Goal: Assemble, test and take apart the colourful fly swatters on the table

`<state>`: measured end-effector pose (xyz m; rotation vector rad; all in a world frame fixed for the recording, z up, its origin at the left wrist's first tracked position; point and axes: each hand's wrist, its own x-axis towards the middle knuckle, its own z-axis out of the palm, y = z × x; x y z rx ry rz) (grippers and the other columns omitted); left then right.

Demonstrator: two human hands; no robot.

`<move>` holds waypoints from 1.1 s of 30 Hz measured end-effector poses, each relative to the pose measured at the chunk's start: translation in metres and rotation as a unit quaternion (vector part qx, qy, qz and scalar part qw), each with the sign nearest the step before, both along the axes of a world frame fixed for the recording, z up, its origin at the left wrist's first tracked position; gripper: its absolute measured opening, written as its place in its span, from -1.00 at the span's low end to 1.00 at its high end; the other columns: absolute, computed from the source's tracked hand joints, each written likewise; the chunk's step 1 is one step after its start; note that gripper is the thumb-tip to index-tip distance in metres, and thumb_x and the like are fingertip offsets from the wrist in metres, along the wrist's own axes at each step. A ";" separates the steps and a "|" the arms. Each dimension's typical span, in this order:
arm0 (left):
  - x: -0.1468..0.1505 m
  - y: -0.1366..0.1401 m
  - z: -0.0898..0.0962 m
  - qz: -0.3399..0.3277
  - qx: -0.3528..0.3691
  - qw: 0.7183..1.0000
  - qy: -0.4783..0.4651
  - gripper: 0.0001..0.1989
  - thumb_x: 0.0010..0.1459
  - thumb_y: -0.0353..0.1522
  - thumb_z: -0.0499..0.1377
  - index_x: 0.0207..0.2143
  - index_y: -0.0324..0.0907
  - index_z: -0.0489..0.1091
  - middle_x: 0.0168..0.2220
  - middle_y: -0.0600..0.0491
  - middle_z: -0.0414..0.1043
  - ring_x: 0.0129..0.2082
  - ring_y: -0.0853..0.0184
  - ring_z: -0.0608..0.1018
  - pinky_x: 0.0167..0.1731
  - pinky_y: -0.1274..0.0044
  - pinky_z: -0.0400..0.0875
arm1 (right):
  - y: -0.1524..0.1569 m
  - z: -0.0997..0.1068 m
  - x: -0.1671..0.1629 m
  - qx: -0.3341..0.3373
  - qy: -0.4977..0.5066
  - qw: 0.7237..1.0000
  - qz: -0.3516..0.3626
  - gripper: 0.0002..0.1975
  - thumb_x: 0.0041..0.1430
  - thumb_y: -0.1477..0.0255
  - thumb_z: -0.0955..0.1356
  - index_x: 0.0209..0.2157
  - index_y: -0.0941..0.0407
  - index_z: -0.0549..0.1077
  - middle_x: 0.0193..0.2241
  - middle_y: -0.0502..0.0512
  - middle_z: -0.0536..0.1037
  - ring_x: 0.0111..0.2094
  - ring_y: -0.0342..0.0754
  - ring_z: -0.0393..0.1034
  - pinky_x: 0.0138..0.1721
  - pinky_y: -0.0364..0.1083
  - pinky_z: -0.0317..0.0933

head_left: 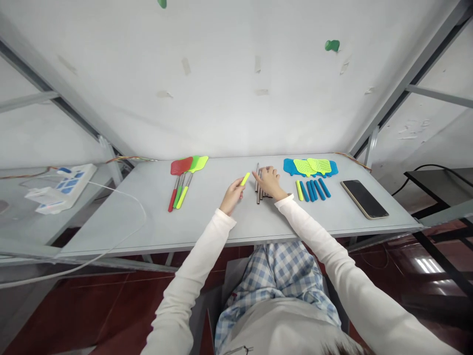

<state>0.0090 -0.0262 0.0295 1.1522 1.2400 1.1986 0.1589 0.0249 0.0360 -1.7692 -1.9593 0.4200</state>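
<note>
My left hand [233, 193] is closed around a yellow-green plastic handle [245, 179], whose end sticks up past the fingers. Just to its right, my right hand [269, 182] lies over a bunch of metal rods [258, 196], thumb stretched out and fingers apart. The hand partly covers the rods, and none is visibly lifted. On the right lie loose fly swatter heads, blue [288, 165] and yellow-green [320, 166], overlapping. Below them is a row of handles: a yellow-green handle [299, 191] and several blue handles [314, 190].
Three whole fly swatters, red [181, 165], green [180, 192] and yellow-green [199, 163], lie at the left of the grey table [148, 231]. A phone [364, 198] rests at the right. A power strip [68, 187] with a white cable [142, 212] is at far left.
</note>
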 end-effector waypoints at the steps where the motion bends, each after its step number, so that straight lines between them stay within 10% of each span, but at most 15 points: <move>1: 0.003 0.002 -0.001 0.007 0.004 1.000 0.022 -0.53 0.03 -0.42 0.13 0.05 -0.15 0.34 -0.37 0.14 0.28 -0.61 0.58 0.24 -0.57 0.65 0.16 | -0.004 0.003 0.000 0.002 0.047 0.998 0.030 -0.57 0.31 0.12 0.12 -0.05 0.10 0.36 0.04 0.31 0.33 0.10 0.17 0.15 0.10 0.16 0.02; 6: 0.026 0.003 -0.005 0.016 0.041 0.993 0.109 -0.36 0.09 -0.40 0.14 0.22 -0.17 0.02 -0.25 0.07 0.32 -0.40 0.46 0.41 -0.33 0.59 0.28 | -0.012 0.008 0.000 0.014 0.331 0.930 0.161 -0.76 0.24 0.20 0.22 -0.24 0.07 0.33 -0.25 0.07 0.46 -0.21 -0.08 0.34 -0.14 -0.07 0.21; 11: 0.013 0.004 -0.015 -0.041 0.106 0.978 0.172 -0.43 0.12 -0.36 0.13 0.17 -0.14 0.04 -0.08 -0.06 0.26 -0.17 0.36 0.44 -0.12 0.45 0.34 | -0.002 0.003 0.031 -0.020 0.445 0.884 0.146 -0.68 0.14 0.14 0.28 -0.22 0.09 0.34 -0.46 -0.06 0.37 -0.50 -0.16 0.27 -0.40 -0.14 0.20; 16: -0.062 0.009 -0.026 0.108 0.165 0.920 0.338 -0.58 0.05 -0.44 0.15 0.01 -0.18 0.26 -0.02 -0.11 0.19 0.03 0.21 0.35 0.15 0.25 0.17 | 0.007 -0.002 0.086 0.089 0.168 0.980 0.058 -0.72 0.21 0.26 0.27 -0.10 0.10 0.38 -0.43 -0.01 0.39 -0.42 -0.10 0.27 -0.29 -0.11 0.14; 18: -0.080 0.005 -0.027 0.053 0.147 0.919 0.362 -0.58 0.09 -0.37 0.14 0.03 -0.17 0.26 0.00 -0.11 0.20 -0.01 0.23 0.40 0.08 0.27 0.27 | 0.007 -0.006 0.099 0.070 0.010 0.997 0.033 -0.73 0.24 0.32 0.25 -0.08 0.14 0.39 -0.40 0.09 0.44 -0.34 -0.02 0.30 -0.23 -0.07 0.12; 24: -0.045 -0.006 -0.025 -0.217 0.195 0.869 0.399 -0.36 0.09 -0.11 0.20 0.18 -0.08 0.16 0.17 -0.08 0.15 0.22 0.16 0.24 0.22 0.28 0.13 | 0.005 -0.018 0.109 0.065 -0.220 0.973 0.001 -0.68 0.26 0.31 0.23 -0.10 0.22 0.44 -0.16 0.35 0.43 -0.11 0.18 0.26 -0.13 0.02 0.06; 33: -0.006 0.024 -0.019 -0.263 0.246 0.842 0.402 -0.31 0.07 -0.09 0.22 0.22 -0.05 0.15 0.24 -0.11 0.10 0.25 0.11 0.21 0.25 0.23 0.08 | 0.008 -0.026 0.121 0.137 -0.214 0.966 0.044 -0.67 0.29 0.35 0.15 -0.13 0.16 0.46 -0.12 0.31 0.37 -0.11 0.17 0.20 -0.14 0.05 0.01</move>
